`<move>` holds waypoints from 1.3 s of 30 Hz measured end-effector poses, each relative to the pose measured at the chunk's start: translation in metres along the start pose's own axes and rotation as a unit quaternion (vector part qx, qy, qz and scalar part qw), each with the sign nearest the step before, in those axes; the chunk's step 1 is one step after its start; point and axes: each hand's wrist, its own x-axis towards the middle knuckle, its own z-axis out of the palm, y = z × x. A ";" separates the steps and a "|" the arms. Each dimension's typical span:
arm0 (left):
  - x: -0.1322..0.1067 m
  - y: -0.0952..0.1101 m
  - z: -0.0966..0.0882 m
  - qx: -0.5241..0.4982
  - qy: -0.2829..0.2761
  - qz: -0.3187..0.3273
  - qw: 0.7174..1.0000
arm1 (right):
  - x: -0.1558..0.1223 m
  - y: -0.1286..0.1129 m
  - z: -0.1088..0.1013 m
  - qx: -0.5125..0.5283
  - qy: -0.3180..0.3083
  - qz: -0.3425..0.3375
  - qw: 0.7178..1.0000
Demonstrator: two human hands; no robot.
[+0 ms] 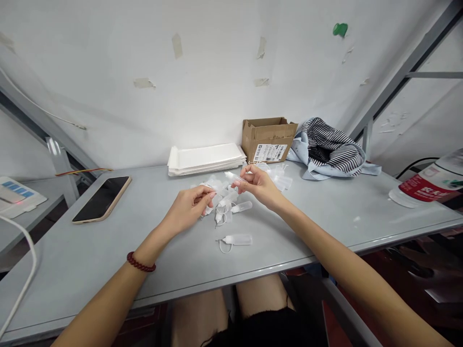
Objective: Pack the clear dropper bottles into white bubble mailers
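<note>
Between the thumb and fingers of my right hand point(259, 187) is a small clear squeeze bottle point(234, 177), its white tip pointing left. My left hand point(188, 208) is closed in a pinch at the left side of a pile of squeeze bottles point(227, 198); whatever it holds, if anything, is too small to make out. Nearer the table's front lies a single needle-tip squeeze bottle point(241, 239) on its side, with a looped cap strap. Behind my right hand is another cluster of translucent plastic parts point(281, 177), partly hidden by the hand.
On the grey table point(170, 260), a phone point(103, 200) lies at left. White trays point(206, 158) are stacked at the back beside a cardboard box point(269, 137). A striped cloth point(329, 149) lies right of it. A large bottle point(430, 183) lies at far right.
</note>
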 end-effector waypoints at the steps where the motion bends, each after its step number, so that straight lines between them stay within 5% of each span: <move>1: 0.000 0.000 0.000 0.000 0.005 0.002 1.000 | 0.000 -0.001 0.000 -0.008 -0.007 0.004 1.000; 8: 0.001 -0.001 -0.001 0.042 0.057 0.033 0.997 | -0.003 -0.004 0.001 -0.060 -0.052 0.016 0.997; 39: -0.001 0.002 -0.001 0.026 0.041 0.064 0.997 | -0.006 -0.008 0.003 -0.068 -0.071 0.026 0.995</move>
